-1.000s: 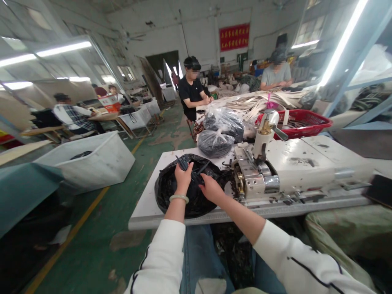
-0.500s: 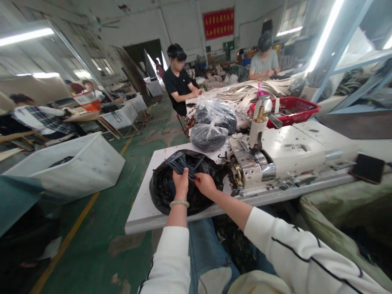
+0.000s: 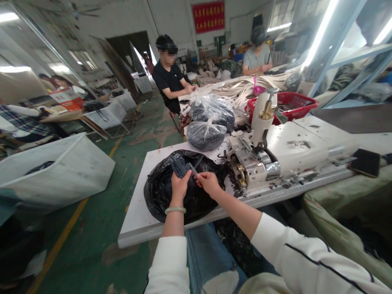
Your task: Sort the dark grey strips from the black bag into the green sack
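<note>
Dark grey strips [image 3: 180, 167] stand bunched in the left hand [image 3: 179, 188], held above a crumpled black plastic bag [image 3: 162, 200] on the white counter [image 3: 134, 230]. Just beside it, the right hand [image 3: 208, 183] pinches one thin strip, the hands not touching. A white industrial sewing machine [image 3: 294, 149] sits right of the bag.

You are wearing the camera on your head, so it is looking forward and down from close above your left hand [image 3: 179, 188] and your right hand [image 3: 208, 183]. It is framing the white worktable [image 3: 137, 224] up close while taking in the workshop beyond, reaching as far as the red banner [image 3: 208, 17] on the far wall.
</note>
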Demonstrator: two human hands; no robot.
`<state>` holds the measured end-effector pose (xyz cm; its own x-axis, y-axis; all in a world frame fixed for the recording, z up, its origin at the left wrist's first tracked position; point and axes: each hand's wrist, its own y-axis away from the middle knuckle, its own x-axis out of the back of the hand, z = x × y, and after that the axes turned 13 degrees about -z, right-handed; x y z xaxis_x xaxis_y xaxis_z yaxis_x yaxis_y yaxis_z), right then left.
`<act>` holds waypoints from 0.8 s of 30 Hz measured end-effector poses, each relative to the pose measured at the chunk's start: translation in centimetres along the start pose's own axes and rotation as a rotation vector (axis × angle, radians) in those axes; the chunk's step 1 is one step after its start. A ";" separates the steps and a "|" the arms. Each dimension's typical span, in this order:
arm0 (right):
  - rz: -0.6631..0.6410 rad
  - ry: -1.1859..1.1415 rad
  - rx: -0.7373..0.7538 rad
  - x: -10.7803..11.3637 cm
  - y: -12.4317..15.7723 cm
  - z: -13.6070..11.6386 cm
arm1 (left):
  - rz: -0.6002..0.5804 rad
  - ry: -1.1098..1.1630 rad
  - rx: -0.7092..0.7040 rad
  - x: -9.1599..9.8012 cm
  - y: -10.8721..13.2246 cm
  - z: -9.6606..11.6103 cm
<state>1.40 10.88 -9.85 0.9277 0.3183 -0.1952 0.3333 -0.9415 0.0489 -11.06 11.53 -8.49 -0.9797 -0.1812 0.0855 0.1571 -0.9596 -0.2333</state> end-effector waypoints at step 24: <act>-0.501 -1.147 -0.333 8.1 13.6 -7.2 | 0.153 0.490 0.467 -0.1 2.1 0.0</act>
<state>14.72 1.44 -3.70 0.0728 0.1943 -0.9782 0.7795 -0.6229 -0.0657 -10.61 9.56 -9.01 -0.8684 -0.3089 -0.3879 0.2270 -0.9431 0.2429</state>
